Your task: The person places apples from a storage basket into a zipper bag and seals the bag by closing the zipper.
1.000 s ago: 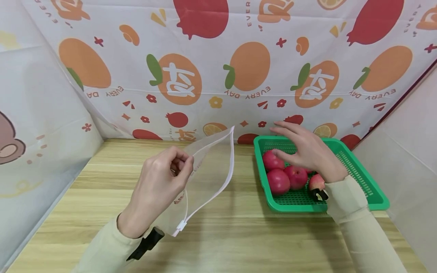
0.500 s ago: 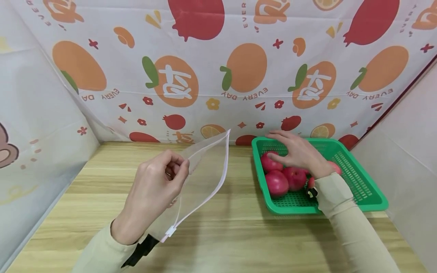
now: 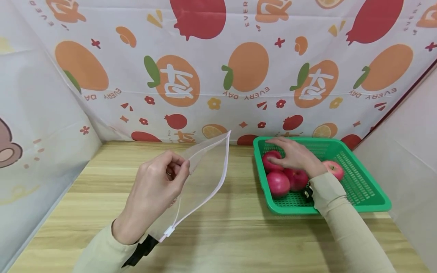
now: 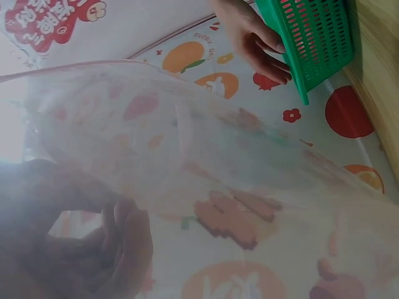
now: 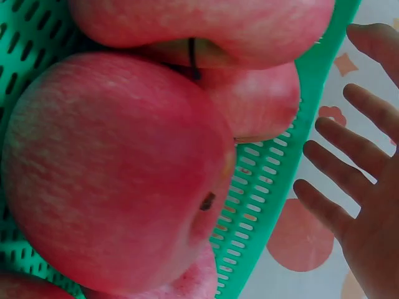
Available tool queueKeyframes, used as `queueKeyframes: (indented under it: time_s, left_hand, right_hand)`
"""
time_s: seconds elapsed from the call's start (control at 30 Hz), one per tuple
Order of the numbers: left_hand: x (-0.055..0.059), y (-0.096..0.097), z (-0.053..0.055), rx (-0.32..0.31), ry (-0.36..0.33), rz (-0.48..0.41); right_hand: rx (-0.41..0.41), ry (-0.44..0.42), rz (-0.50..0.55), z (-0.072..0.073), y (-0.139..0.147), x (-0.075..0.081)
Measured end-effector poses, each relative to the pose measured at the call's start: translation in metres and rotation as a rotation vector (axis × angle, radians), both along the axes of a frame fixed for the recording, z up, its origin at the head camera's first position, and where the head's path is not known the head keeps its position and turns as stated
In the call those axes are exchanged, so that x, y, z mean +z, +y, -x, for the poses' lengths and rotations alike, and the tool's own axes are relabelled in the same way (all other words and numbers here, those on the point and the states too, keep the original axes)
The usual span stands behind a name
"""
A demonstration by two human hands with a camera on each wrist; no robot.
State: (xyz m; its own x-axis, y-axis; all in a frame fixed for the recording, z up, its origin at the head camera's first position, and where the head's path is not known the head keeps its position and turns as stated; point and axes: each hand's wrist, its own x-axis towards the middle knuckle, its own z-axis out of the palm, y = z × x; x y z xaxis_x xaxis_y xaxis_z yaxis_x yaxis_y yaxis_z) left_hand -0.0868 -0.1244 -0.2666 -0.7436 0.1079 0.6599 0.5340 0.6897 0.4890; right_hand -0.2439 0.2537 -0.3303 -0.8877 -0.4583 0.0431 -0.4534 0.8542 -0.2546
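Note:
My left hand (image 3: 153, 193) pinches the near side of a clear zip bag (image 3: 208, 178) between thumb and fingers. The bag's white-edged mouth gapes towards the right, with a white slider (image 3: 168, 230) at its lower end. In the left wrist view the filmy bag (image 4: 187, 156) covers much of the scene. Over the green basket (image 3: 372, 208), my right hand (image 3: 297, 155) reaches above the back-left red apple (image 3: 272, 160), thumb close to it. The right wrist view has the right hand (image 5: 368, 162) with fingers spread, apart from a large apple (image 5: 118, 168); contact with the back-left one is unclear.
Other apples sit in the basket, including a front-left one (image 3: 278, 183) and a paler one (image 3: 334, 170) on the right. The wooden table (image 3: 239, 242) meets a fruit-printed cloth (image 3: 211, 76) behind, with pale cloth walls at both sides.
My right hand has come down and slightly left into the basket, over the back-left apple. The paler right apple has come into view. My left hand keeps its pinch, moved slightly left.

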Motion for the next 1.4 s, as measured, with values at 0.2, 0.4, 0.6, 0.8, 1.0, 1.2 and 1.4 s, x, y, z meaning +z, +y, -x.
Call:
queueKeyframes:
  time_s: [0.2, 0.4, 0.6, 0.8, 1.0, 1.2, 1.4]
  left_hand:
    - [-0.001, 0.0, 0.001, -0.004, 0.005, 0.001]
    - [-0.002, 0.002, 0.002, -0.011, 0.002, -0.002]
    - [-0.003, 0.004, 0.003, -0.01, 0.002, 0.008]
    - [-0.005, 0.005, 0.003, -0.008, -0.008, 0.007]
    - [-0.006, 0.005, 0.003, -0.005, -0.015, 0.009]
    - [-0.007, 0.006, 0.003, 0.002, -0.015, 0.013]
    - [-0.007, 0.006, 0.003, -0.002, -0.019, 0.006]
  right_hand:
    - [-0.013, -0.036, -0.023, 0.003, 0.0, -0.007]
    - [-0.051, -0.077, -0.061, 0.004, 0.001, -0.01]
    - [-0.03, -0.072, -0.052, 0.004, 0.002, -0.015]
    - [-0.024, -0.092, -0.054, 0.004, 0.002, -0.019]
    - [-0.026, -0.105, -0.062, 0.004, 0.0, -0.022]
    - [-0.045, -0.115, -0.035, 0.006, 0.0, -0.023]
    - [-0.054, -0.135, -0.01, 0.008, 0.001, -0.024]
